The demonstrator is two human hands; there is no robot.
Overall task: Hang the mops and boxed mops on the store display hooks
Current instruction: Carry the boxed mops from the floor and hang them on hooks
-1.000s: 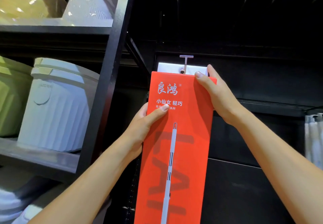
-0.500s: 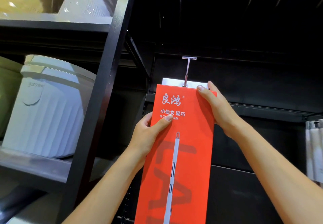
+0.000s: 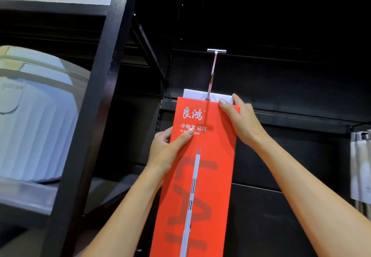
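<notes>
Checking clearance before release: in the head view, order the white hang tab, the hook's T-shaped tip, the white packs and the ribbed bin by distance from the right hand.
1. White hang tab of the red box, at the right hand.
2. Hook's T-shaped tip, above, slightly left.
3. White packs, far right edge.
4. Ribbed bin, left shelf.

Red mop box (image 3: 210, 156), white print near top: "良鸿"; beneath it "小仙女 轻巧". Smaller third line partly covered, ends "系列". Mark on white bin (image 3: 36, 132) too blurred to read.
</notes>
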